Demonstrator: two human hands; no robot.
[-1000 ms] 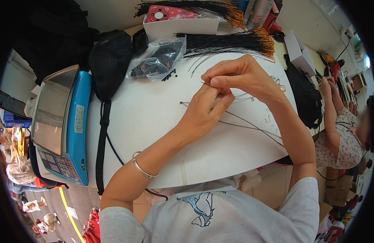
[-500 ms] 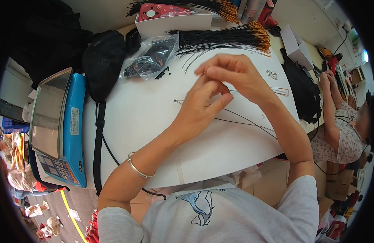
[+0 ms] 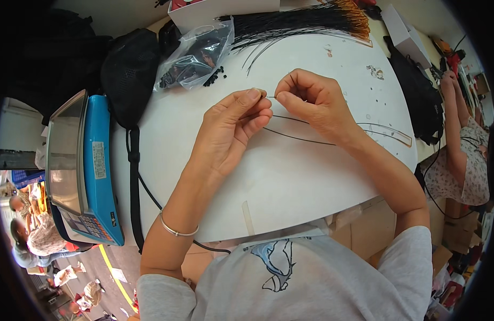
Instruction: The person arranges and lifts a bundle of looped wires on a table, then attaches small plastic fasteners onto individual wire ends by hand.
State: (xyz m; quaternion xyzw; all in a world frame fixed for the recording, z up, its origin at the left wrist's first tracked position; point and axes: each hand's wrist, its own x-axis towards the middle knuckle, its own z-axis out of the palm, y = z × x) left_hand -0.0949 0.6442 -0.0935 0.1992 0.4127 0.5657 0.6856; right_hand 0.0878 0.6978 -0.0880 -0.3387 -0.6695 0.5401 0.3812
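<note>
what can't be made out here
All in the head view:
Dark strand between left hand and right hand: pinched parts hidden by fingertips.
White box, top centre: cut off by upper edge.
Plastic bag: folds and glare obscure its dark contents.
Co-worker's hands: too small to read their grip.

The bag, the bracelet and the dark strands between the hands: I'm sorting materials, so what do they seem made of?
Bag: thin glossy plastic, see-through with creased highlights.
Bracelet: probably polished metal, judging by its silvery shine.
Strands: dark and smooth-looking, perhaps cord or coated wire; too thin to tell.
</note>
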